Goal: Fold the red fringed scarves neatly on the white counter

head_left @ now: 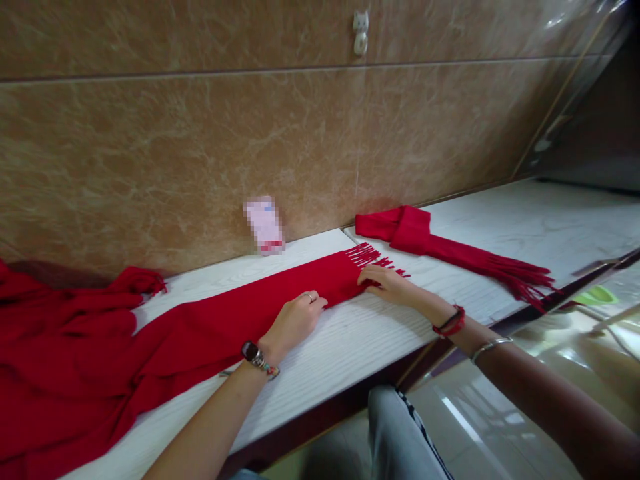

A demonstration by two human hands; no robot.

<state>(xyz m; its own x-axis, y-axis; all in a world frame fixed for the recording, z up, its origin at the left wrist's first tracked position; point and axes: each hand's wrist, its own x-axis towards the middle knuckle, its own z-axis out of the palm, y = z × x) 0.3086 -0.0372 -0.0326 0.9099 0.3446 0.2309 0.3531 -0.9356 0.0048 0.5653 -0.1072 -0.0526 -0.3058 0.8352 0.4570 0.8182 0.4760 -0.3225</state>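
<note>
A long red scarf (240,313) lies stretched across the white table (350,347), its fringed end (367,257) toward the right. My left hand (295,319) rests on the scarf's near edge, fingers curled and pressed together on the cloth. At the fringe end my right hand (390,283) pinches the scarf's edge, fingers closed on the fabric.
A pile of red scarves (55,347) lies at the left. A folded red scarf (440,243) with fringe lies further right on the table. A blurred pink item (264,225) leans on the marble wall (200,147). My knee (400,433) shows below the table edge.
</note>
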